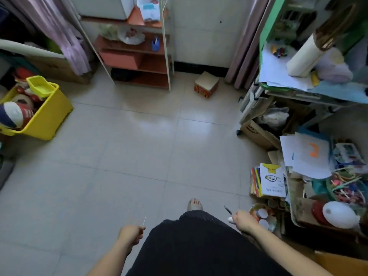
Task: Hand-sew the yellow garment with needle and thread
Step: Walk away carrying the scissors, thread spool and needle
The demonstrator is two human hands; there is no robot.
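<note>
i see both hands low over the tiled floor (129, 152), either side of a black skirt (195, 246). the left hand (130, 235) has its fingers curled, with the tips pinching the needle (144, 220), which points up and away. i can't make out any thread on it. the right hand (244, 220) is closed round a dark thin tool (228, 210); i can't tell what it is.

far left, a yellow bin (49, 116) is heaped with toys (12, 115), with a smaller yellow tub (39, 87) sitting on top. just right of the right hand, a round tin (255, 209) holds white-lidded jars (262, 213). farther right, an open cardboard box (256, 134) under the desk holds a crumpled white bag (275, 117). a small closed box (206, 87) stands alone by the far wall, and a blue cup (155, 44) sits on the far shelf (129, 49).
</note>
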